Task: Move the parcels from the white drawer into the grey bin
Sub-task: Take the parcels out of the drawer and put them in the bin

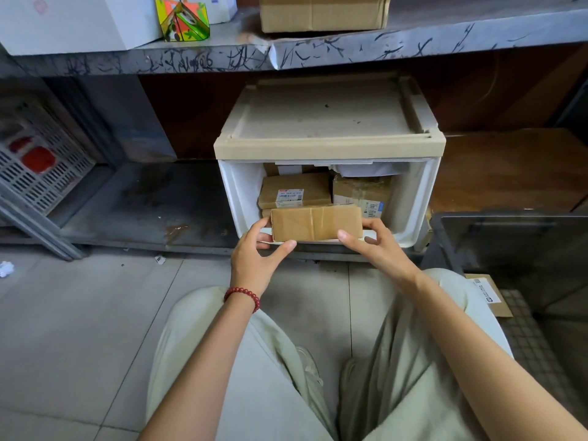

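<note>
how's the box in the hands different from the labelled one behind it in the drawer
The held parcel sits at the front edge of the white drawer, gripped at its ends by the left hand and right hand; the labelled parcel lies deeper inside, untouched. The held parcel's facing side shows only tape, the other a white printed label. Both are brown cardboard.

Both my forearms reach forward over my bent knees, bare to the elbows. My left hand (pixel 254 249) and my right hand (pixel 375 246) face each other, thumbs toward me, fingers curled and clamped on the two ends of one brown parcel (pixel 316 222).
</note>
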Demonstrator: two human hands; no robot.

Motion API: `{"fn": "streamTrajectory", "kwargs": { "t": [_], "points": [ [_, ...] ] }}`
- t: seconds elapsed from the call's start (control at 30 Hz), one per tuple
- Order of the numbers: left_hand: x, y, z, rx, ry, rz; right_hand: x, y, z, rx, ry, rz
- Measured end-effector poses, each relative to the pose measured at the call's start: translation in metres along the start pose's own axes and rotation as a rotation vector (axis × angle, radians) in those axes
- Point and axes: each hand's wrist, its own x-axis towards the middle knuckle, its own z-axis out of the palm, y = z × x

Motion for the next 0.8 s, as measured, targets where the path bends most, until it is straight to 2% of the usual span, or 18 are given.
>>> {"fn": "streamTrajectory", "kwargs": {
  "t": [0.23,0.4,0.53,0.7,0.8],
  "points": [
    [-0.001,0.010,-0.001,-0.203,0.033,-0.062,0.002,0.004,0.001,0.083,0.024,-0.049],
    [0.004,0.019,-0.001,-0.288,-0.099,-0.013,0.002,-0.008,-0.007,-0.029,0.039,-0.132],
    [0.007,0.042,0.016,-0.309,-0.094,0.041,-0.002,-0.022,-0.032,-0.020,0.072,-0.160],
    [0.016,0.089,0.059,-0.256,-0.076,0.132,-0.012,-0.022,-0.079,0.053,0.269,-0.083],
    [0.022,0.116,0.092,-0.130,-0.176,0.196,-0.024,-0.017,-0.110,0.107,0.377,-0.016]
  ]
}}
